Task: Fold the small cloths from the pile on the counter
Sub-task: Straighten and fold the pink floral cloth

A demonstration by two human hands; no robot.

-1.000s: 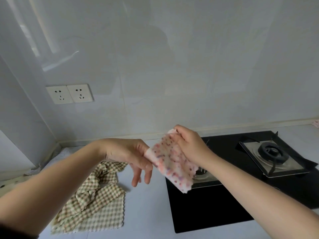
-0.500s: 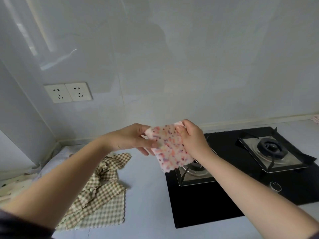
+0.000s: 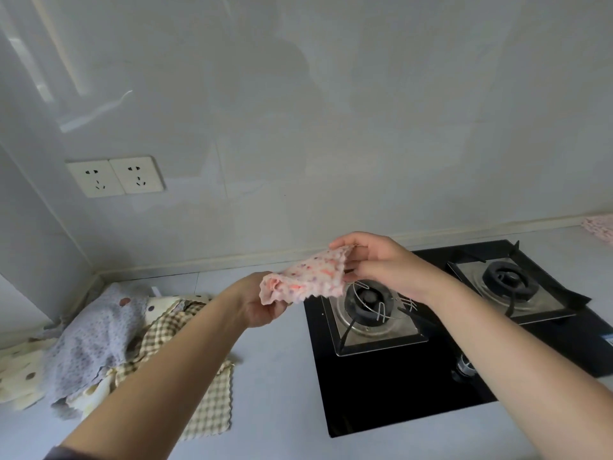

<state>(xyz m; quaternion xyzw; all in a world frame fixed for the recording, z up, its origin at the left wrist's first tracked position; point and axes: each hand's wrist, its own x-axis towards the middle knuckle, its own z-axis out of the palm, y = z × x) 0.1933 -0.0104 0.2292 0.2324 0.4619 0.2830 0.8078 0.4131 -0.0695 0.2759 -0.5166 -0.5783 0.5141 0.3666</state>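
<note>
- Currently: pink speckled cloth (image 3: 308,277) is held in the air between both hands, above the worktop (image 3: 272,393) and partly over the left burner (image 3: 368,300) of the black hob (image 3: 381,403).
- Left hand (image 3: 262,303): fingers curled, pinching the cloth's near-left end. Right hand (image 3: 374,260): thumb and fingers pinching the far-right edge.
- Risk 1: the cloth is limp and sags between the grips. If either pinch slips, it would likely drop onto the burner's wire pan support and snag. No flame visible.
- Risk 2: the bunched left end may leave the edges misaligned, giving a crooked fold.
- Risk 3: the left forearm passes over the pile (image 3: 99,340); lowering it could drag the checked cloth (image 3: 205,410).
- Writing: none legible. Wall sockets (image 3: 116,175) show no marking; a small label (image 3: 608,340) at the hob's right edge is too small to read.
</note>
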